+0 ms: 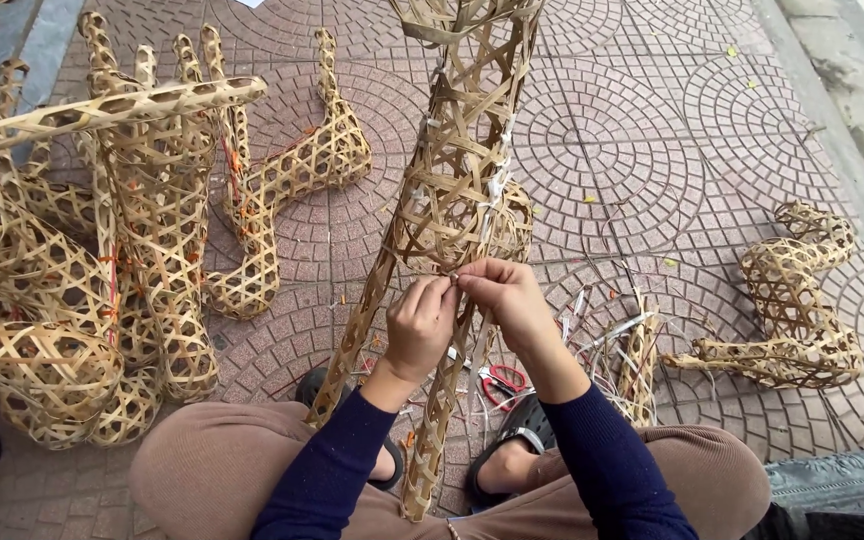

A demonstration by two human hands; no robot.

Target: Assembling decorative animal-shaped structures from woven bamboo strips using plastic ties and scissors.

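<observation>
A seated person is working on a tall, open-lattice figure woven from pale bamboo strips (457,190), standing upright between the knees on the reddish, fan-patterned paving (632,130). The left hand (420,325) and right hand (508,298) are meeting at its midsection, fingertips pressed together, pinching a thin tie against the weave. Red-handled scissors (501,382) are lying below the wrists. Similar woven bamboo shapes (142,230) are piling up at left; another (792,300) is resting at right.
</observation>
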